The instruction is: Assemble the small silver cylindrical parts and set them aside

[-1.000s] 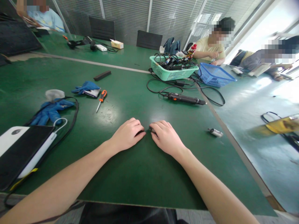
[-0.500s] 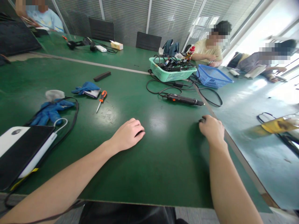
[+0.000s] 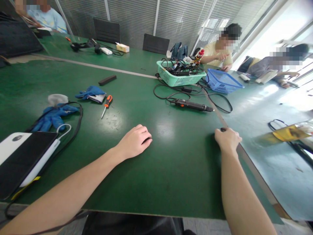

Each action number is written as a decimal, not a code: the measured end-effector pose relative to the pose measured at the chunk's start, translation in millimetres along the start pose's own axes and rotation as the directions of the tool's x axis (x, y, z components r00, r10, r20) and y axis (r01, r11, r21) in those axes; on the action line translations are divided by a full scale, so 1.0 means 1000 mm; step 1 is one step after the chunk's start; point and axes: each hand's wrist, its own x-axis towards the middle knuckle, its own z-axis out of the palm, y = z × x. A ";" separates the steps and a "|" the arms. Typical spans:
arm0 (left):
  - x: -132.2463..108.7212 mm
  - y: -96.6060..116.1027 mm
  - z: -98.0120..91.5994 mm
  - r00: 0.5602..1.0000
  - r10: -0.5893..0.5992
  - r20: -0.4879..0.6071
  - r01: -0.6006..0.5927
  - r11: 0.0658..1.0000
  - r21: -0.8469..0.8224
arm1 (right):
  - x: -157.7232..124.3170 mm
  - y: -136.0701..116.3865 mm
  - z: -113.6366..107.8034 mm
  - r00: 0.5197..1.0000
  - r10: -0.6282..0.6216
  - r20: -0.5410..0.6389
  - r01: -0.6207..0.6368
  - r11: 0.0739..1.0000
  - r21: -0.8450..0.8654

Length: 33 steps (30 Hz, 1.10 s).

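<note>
My left hand (image 3: 135, 141) rests palm down on the green table (image 3: 166, 182), its fingers loosely curled in. Between thumb and forefinger a dark gap shows, with no object visible. Further right, near the seam of the table, my right hand (image 3: 228, 139) is closed around a small black object (image 3: 223, 129). Only a bit of that object sticks out past the thumb, so its kind is hidden. Beyond the right hand lies a black electric screwdriver (image 3: 193, 105) with its cord. An orange and black screwdriver (image 3: 107, 105) lies beyond my left hand.
Blue gloves (image 3: 52, 117), a power bank (image 3: 41, 163) with cable and a dark bar (image 3: 107, 80) lie on the left. A green basket (image 3: 181, 78) of cables and a blue basket (image 3: 222, 81) stand at the back. Other people sit across the table and at right.
My right hand has shifted a little to the right and nearer to me, with the small black object still in it. My left hand has stayed in place.
</note>
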 end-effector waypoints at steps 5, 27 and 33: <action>0.000 0.000 0.001 1.000 -0.002 0.006 0.002 1.000 0.008 | -0.011 -0.037 0.004 0.995 -0.099 -0.031 0.101 0.992 0.079; 0.001 0.001 0.000 0.999 -0.010 -0.045 0.010 1.000 0.008 | -0.162 -0.168 -0.063 0.332 -0.942 -0.047 0.728 0.224 0.648; 0.000 0.001 0.001 0.999 -0.018 -0.046 0.020 0.999 0.042 | -0.148 -0.158 -0.060 0.350 -0.936 -0.034 0.743 0.255 0.619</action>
